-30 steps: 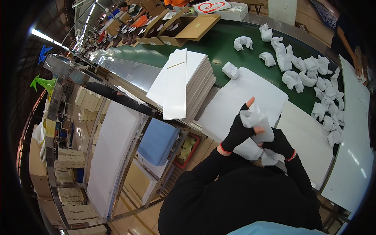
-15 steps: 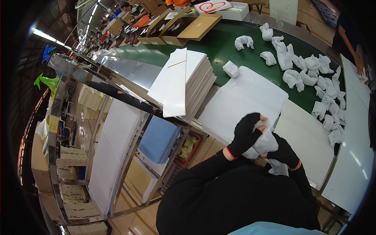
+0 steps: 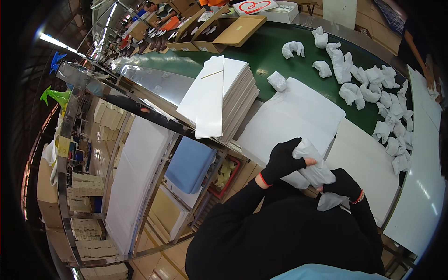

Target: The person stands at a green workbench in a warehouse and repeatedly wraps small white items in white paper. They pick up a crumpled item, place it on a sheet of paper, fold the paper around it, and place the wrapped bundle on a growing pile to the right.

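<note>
A long bundle of crumpled white tissue paper (image 3: 313, 163) is between my hands, above the near edge of the work surface. My left hand (image 3: 285, 159), in a black fingerless glove, is closed around its upper left side, thumb across the paper. Gloved alike, my right hand (image 3: 344, 184) grips its lower end, where a loose tail of paper (image 3: 331, 201) hangs down. Whether anything lies inside the wrap is hidden. Just beyond my hands is a stack of flat white tissue sheets (image 3: 294, 114). One small wad of tissue (image 3: 277, 81) sits at its far corner.
Many crumpled tissue wads (image 3: 373, 77) lie on the green conveyor belt (image 3: 266, 46). A stack of white cardboard pieces (image 3: 217, 93) stands left of the sheets. Open brown boxes (image 3: 238, 31) are farther back. Another person's arm (image 3: 417, 56) reaches in at far right.
My left hand has shifted slightly left and lower, and its grip has opened out along the bundle. More of the tissue bundle shows now, and my right hand has moved a little to the right.
</note>
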`<state>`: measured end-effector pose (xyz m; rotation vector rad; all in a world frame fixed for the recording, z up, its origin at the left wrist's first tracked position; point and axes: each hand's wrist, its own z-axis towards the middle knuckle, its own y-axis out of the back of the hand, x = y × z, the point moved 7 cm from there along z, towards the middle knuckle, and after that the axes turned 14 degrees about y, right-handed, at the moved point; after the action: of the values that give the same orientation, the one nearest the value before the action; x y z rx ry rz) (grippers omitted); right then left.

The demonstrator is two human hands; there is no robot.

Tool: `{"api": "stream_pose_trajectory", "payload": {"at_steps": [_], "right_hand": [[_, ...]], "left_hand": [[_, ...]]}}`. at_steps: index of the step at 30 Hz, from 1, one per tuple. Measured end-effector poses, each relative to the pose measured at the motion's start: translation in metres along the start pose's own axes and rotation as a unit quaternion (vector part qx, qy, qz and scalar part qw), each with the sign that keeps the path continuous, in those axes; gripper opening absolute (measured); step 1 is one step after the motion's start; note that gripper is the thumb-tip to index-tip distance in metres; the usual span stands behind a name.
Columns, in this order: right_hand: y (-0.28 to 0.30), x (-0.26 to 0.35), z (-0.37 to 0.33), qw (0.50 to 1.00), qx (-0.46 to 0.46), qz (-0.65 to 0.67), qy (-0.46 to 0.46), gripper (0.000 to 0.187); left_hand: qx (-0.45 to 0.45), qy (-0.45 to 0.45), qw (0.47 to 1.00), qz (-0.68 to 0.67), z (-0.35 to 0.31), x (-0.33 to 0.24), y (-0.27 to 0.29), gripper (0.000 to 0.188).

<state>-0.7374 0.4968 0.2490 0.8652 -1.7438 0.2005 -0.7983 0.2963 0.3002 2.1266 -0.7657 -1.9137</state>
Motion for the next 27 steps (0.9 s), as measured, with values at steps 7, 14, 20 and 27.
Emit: {"api": "stream_pose_trajectory", "payload": {"at_steps": [7,14,20,27], "right_hand": [[0.013,0.028,-0.022,0.999,0.014,-0.005,0.053,0.063],[0.051,-0.012,-0.031,0.981,-0.034,0.052,0.181,0.065],[0.063,0.033,-0.029,0.89,-0.384,-0.115,0.217,0.049],[0.025,0.037,-0.012,0.748,-0.347,0.472,0.311,0.066]], "left_hand": [[0.207,0.093,0.935,-0.272,-0.003,0.01,-0.019,0.048],[0.288,0.151,0.842,-0.432,-0.022,-0.002,-0.053,0.049],[0.088,0.063,0.944,-0.312,-0.004,0.003,-0.004,0.038],[-0.009,-0.08,0.967,-0.241,-0.01,-0.027,-0.013,0.041]]}}
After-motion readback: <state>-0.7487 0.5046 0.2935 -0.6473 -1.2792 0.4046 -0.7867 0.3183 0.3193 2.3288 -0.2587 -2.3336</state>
